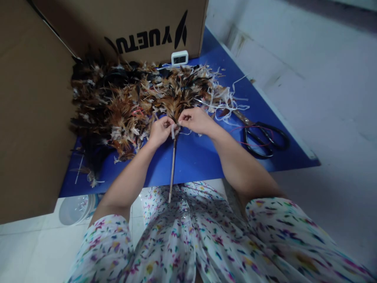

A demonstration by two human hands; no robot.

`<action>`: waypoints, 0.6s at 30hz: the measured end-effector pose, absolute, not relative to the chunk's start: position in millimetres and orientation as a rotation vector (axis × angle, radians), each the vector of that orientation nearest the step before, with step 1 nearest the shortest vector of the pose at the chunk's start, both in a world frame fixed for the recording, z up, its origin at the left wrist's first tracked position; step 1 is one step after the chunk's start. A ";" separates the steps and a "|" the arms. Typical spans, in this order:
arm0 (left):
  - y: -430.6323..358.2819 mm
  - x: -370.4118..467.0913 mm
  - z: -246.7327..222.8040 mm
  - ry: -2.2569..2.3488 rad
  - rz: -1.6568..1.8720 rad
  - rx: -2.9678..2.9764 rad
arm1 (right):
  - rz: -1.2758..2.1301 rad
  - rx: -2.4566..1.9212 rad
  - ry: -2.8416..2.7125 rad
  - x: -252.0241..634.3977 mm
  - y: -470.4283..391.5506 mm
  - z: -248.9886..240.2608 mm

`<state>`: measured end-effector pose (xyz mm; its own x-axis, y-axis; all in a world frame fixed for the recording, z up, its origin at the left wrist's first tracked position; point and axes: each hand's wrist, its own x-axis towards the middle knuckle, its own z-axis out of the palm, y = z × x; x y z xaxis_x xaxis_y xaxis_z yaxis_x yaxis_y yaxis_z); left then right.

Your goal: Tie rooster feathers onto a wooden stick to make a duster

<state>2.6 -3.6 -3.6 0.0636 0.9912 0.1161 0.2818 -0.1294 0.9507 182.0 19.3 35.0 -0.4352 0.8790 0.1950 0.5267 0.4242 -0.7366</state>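
Note:
A thin wooden stick [172, 165] points toward me, its near end past the table edge. Brown feathers [174, 105] fan out at its far end, between my hands. My left hand [160, 131] is closed in a pinch on a narrow white strip [173, 131], which hangs down beside the stick. My right hand [196, 120] is also pinched closed, just right of the stick's top. What lies between its fingertips is too small to make out. A thin white thread curls below that hand.
Loose brown and black feathers [118, 104] cover the blue table [194, 161]. White strips [226, 104] and black-handled scissors [260, 137] lie to the right. A small white digital clock [179, 58] stands before cardboard boxes [153, 23]. A wall [309, 90] borders the right; a bucket [77, 209] sits below left.

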 end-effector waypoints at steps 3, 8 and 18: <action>-3.0 2.4 -3.4 1.280 1.134 1.412 | 0.879 -1.141 -2.158 182.2 18.1 36.1; -1.4 0.9 -3.2 1.252 1.129 1.314 | 0.919 -1.131 -2.284 183.0 15.1 39.6; -0.8 0.7 -3.2 1.239 1.131 1.397 | 0.963 -1.067 -1.895 168.2 29.5 6.7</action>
